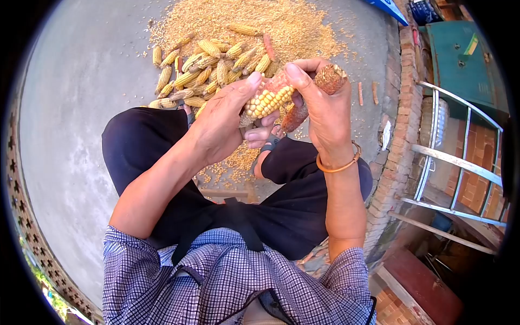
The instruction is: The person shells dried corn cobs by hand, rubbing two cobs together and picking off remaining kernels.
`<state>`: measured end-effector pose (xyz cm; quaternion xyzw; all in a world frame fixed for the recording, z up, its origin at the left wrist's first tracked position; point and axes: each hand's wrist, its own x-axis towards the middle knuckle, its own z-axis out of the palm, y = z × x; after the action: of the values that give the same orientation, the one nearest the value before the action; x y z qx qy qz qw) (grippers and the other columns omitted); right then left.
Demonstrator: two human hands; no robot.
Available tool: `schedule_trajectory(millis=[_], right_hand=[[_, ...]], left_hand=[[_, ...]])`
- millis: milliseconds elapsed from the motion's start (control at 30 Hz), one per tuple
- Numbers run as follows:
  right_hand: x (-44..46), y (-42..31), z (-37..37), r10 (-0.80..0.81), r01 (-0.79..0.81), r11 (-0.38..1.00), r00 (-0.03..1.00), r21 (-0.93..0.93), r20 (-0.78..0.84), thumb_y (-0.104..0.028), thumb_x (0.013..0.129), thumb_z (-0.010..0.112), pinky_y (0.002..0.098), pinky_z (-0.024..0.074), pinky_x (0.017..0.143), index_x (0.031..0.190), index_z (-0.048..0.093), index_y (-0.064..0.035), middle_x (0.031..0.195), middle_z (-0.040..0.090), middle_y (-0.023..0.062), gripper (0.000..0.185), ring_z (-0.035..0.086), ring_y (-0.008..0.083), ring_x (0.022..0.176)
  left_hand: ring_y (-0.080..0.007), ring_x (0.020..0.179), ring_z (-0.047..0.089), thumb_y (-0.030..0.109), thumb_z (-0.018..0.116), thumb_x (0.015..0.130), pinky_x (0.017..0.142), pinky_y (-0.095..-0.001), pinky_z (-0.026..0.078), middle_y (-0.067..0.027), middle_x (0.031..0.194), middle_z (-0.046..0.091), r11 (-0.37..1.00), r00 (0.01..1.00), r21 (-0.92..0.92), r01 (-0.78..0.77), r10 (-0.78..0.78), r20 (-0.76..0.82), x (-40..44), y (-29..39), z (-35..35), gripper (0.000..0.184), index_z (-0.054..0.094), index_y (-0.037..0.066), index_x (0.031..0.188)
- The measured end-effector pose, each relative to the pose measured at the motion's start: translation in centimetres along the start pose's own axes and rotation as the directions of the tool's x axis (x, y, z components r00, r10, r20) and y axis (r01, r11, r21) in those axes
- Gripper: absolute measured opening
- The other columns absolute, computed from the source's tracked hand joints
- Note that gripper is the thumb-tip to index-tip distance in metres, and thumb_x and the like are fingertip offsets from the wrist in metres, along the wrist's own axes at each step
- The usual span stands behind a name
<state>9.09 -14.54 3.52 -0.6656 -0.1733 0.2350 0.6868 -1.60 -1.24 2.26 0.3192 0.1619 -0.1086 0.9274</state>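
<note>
A partly shelled ear of corn (268, 103) is held in front of me, with yellow kernels on its near side and a bare pinkish strip above. My left hand (230, 111) grips its left end, thumb on top and fingers curled beneath. My right hand (329, 116) is closed around a bare reddish corncob (331, 80), whose lower end shows below the palm. The right thumb tip presses at the right end of the ear. Behind the hands lies a pile of unshelled corn ears (208, 65), in front of a wide heap of loose kernels (276, 24).
More loose kernels (233, 165) lie between my legs, near a wooden piece (225, 193). Two thin bare cobs (375, 93) rest on the concrete floor (70, 108) at right. A brick edge (391, 141) runs along the right, with a metal ladder-like frame (460, 162) beyond it.
</note>
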Motion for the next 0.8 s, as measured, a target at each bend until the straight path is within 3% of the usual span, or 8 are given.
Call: schedule_trajectory(millis=[233, 333, 433, 567, 633, 667, 767, 800], right_hand=[[-0.3, -0.4, 0.5, 0.010, -0.022, 0.992, 0.995, -0.124, -0.095, -0.014, 0.088, 0.072, 0.0304, 0.0441, 0.095, 0.086, 0.067, 0.0012, 0.088, 0.066, 0.0072, 0.016, 0.058, 0.0114, 0.092], [0.0, 0.0, 0.2, -0.246, 0.221, 0.943, 0.967, -0.247, -0.072, -0.018, 0.086, 0.074, 0.0320, 0.0463, 0.089, 0.087, 0.067, -0.0005, 0.095, 0.066, 0.0096, 0.019, 0.059, 0.0175, 0.097], [0.1, -0.5, 0.3, -0.571, 0.553, 0.664, 0.810, -0.503, 0.138, -0.024, 0.080, 0.079, 0.0333, 0.0476, 0.082, 0.086, 0.066, -0.0024, 0.099, 0.064, 0.0091, 0.026, 0.060, 0.0222, 0.093], [-0.1, 0.1, 0.9, -0.623, 0.688, 0.347, 0.677, -0.638, 0.392, -0.035, 0.078, 0.078, 0.0323, 0.0474, 0.069, 0.087, 0.065, -0.0028, 0.089, 0.062, 0.0088, 0.036, 0.059, 0.0233, 0.080], [-0.3, 0.8, 1.0, -0.652, 0.702, 0.413, 0.673, -0.580, 0.350, -0.023, 0.075, 0.080, 0.0326, 0.0431, 0.061, 0.079, 0.062, -0.0039, 0.076, 0.057, 0.0073, 0.026, 0.055, 0.0238, 0.070], [-0.4, 0.9, 1.1, -0.663, 0.689, 0.443, 0.682, -0.573, 0.308, -0.019, 0.075, 0.079, 0.0329, 0.0423, 0.059, 0.078, 0.062, -0.0041, 0.074, 0.056, 0.0069, 0.023, 0.055, 0.0236, 0.068], [-0.8, 1.3, 2.2, -0.695, 0.612, 0.493, 0.705, -0.618, 0.145, -0.005, 0.074, 0.075, 0.0332, 0.0397, 0.054, 0.070, 0.058, -0.0038, 0.063, 0.052, 0.0068, 0.017, 0.052, 0.0234, 0.058], [-0.8, 1.3, 2.5, -0.681, 0.568, 0.498, 0.724, -0.655, 0.111, -0.005, 0.073, 0.075, 0.0328, 0.0393, 0.053, 0.070, 0.057, -0.0036, 0.061, 0.051, 0.0068, 0.018, 0.051, 0.0237, 0.056]], left_hand=[[-0.0070, 0.048, 0.032, 0.045, 0.034, 0.104, 0.042, -0.0217, 0.024, -0.0018, 0.070, 0.044, 0.999, 0.999, 0.019, 0.040, -0.040, -0.025, 0.0, 0.2, 0.1, 0.042, 0.050, 0.007, 0.111], [-0.0049, 0.047, 0.030, 0.043, 0.036, 0.104, 0.041, -0.0211, 0.021, -0.0001, 0.068, 0.043, 0.999, 0.997, 0.046, 0.008, -0.005, -0.074, 0.3, 0.0, 0.1, 0.038, 0.050, 0.008, 0.102], [-0.0038, 0.048, 0.030, 0.040, 0.039, 0.104, 0.041, -0.0211, 0.021, 0.0022, 0.067, 0.042, 0.998, 0.993, 0.060, 0.008, -0.001, -0.115, 0.4, 0.0, -0.2, 0.034, 0.050, 0.009, 0.098], [-0.0022, 0.050, 0.032, 0.038, 0.040, 0.104, 0.042, -0.0199, 0.023, 0.0044, 0.069, 0.046, 0.965, 0.991, 0.257, -0.056, 0.085, -0.106, 0.5, -0.4, -0.5, 0.034, 0.055, 0.007, 0.098], [-0.0016, 0.051, 0.034, 0.038, 0.040, 0.104, 0.043, -0.0193, 0.024, 0.0052, 0.069, 0.047, 0.888, 0.988, 0.450, -0.095, 0.141, -0.068, 0.5, -0.7, -0.2, 0.036, 0.057, 0.007, 0.098], [-0.0064, 0.054, 0.042, 0.027, 0.041, 0.104, 0.046, -0.0241, 0.033, 0.0003, 0.066, 0.048, 0.891, 0.990, 0.453, -0.035, 0.092, -0.104, 0.3, -0.3, 0.1, 0.032, 0.060, 0.002, 0.098], [-0.0123, 0.059, 0.050, 0.024, 0.041, 0.104, 0.054, -0.0302, 0.042, -0.0031, 0.067, 0.052, 0.580, 0.914, 0.741, -0.339, 0.388, 0.115, 0.7, -2.1, -0.8, 0.033, 0.057, -0.005, 0.101], [-0.0173, 0.066, 0.055, 0.023, 0.042, 0.104, 0.063, -0.0352, 0.047, -0.0063, 0.070, 0.054, 0.597, 0.943, 0.760, -0.257, 0.326, 0.063, 0.5, -2.0, -0.7, 0.034, 0.053, -0.009, 0.104]])
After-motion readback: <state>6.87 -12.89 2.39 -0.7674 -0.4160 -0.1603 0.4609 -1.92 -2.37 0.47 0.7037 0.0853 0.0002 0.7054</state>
